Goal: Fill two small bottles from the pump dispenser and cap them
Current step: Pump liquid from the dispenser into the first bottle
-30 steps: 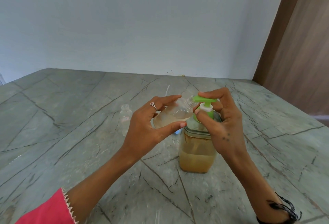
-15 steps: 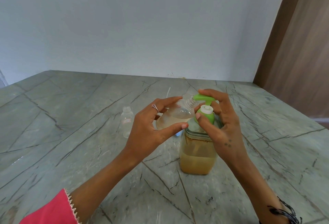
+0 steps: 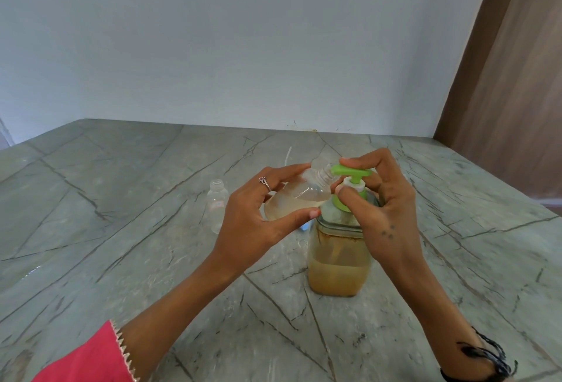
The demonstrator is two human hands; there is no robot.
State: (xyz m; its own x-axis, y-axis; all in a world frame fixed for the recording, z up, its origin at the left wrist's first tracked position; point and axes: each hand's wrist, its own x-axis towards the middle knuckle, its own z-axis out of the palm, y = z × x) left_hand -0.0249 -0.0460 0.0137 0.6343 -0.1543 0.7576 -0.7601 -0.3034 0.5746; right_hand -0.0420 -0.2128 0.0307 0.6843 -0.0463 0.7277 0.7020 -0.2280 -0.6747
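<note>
While half hidden by hands: left hand (image 3: 252, 223) gripping tilted bottle (image 3: 299, 197); right hand (image 3: 384, 199) clasping pump dispenser (image 3: 339, 263)

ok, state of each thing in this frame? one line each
Held bottle: tilted, uncapped, partly filled, mouth at the pump spout.
Left hand: grips the held bottle.
Dispenser: upright on the counter, under half full of amber liquid.
Pump head: raised, fingers on top.
Right hand: fingers curled over the pump head.
Second bottle: upright, uncapped, looks empty.
</note>
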